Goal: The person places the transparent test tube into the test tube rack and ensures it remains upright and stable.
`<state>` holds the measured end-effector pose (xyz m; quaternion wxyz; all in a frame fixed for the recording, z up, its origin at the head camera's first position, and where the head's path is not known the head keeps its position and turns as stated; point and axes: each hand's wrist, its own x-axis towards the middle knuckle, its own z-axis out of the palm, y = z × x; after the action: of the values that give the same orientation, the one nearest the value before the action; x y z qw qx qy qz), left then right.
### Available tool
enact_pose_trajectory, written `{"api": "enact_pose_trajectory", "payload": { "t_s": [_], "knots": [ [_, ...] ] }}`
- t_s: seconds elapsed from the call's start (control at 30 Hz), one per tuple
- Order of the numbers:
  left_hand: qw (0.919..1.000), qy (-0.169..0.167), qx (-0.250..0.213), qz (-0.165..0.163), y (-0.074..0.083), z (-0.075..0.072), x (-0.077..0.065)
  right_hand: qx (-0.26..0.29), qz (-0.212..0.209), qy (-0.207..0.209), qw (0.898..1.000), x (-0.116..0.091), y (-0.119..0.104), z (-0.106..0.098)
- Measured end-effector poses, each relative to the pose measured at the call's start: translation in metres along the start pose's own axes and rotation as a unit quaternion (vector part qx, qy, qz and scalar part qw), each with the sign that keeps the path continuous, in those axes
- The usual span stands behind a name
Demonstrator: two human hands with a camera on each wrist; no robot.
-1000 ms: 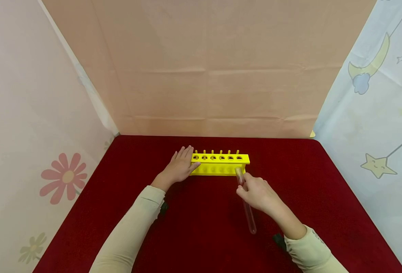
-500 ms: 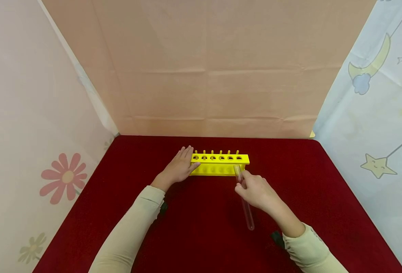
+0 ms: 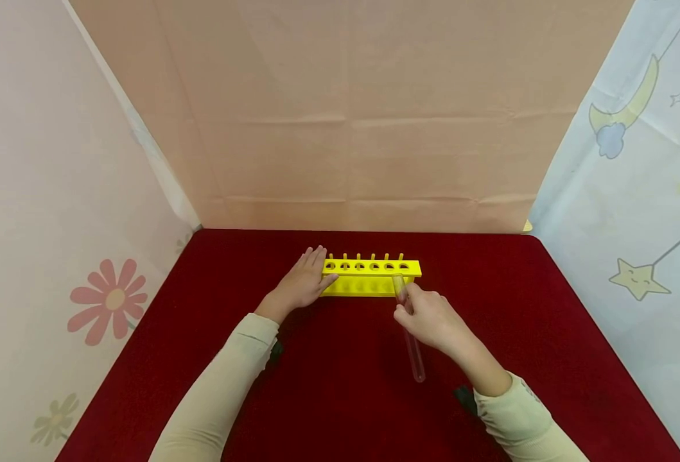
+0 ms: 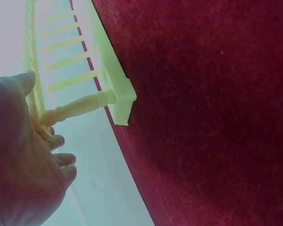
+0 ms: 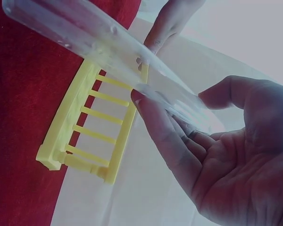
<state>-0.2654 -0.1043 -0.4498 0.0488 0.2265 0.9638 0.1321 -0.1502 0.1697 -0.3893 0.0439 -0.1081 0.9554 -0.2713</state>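
A yellow test tube rack (image 3: 368, 287) stands on the table, with a row of round holes along its top plate and a row of pegs behind. My left hand (image 3: 300, 282) rests on the rack's left end, fingers straight and thumb spread over the front of the top plate. In front of the rack's right end, my right hand (image 3: 432, 314) pinches a clear test tube (image 3: 415, 359) between thumb and fingers. The tube (image 5: 75, 33) is tilted, its rounded end towards me and its upper end overlapping the rack's front in the head view.
A dark red cloth (image 3: 328, 398) covers the table. Behind it hangs a plain tan sheet (image 3: 345, 128), and patterned light curtains (image 3: 634, 212) flank both sides.
My right hand has moved slightly left and farther from me with the test tube, bringing its upper end up against the rack's front in view. My left hand and the rack have stayed put.
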Motion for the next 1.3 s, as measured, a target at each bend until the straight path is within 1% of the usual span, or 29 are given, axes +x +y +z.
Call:
{"api": "enact_pose_trajectory", "payload": {
  "t_s": [0.2,0.7,0.97,1.3],
  "knots": [
    [1.0,0.004,0.008,-0.002,-0.001,0.0,0.0,-0.001,-0.001,0.0,1.0,0.003,-0.003,-0.001],
    [0.9998,0.017,0.008,0.005,-0.001,0.003,0.0,0.007,-0.004,0.006,1.0,0.009,-0.009,-0.002],
    [0.9998,0.017,0.007,0.006,-0.001,0.003,0.0,0.011,-0.003,0.017,1.0,0.012,-0.013,-0.004],
    [0.9998,0.012,0.013,0.003,-0.001,0.004,0.0,0.014,-0.001,0.021,1.0,0.015,-0.017,-0.006]
  ]
}}
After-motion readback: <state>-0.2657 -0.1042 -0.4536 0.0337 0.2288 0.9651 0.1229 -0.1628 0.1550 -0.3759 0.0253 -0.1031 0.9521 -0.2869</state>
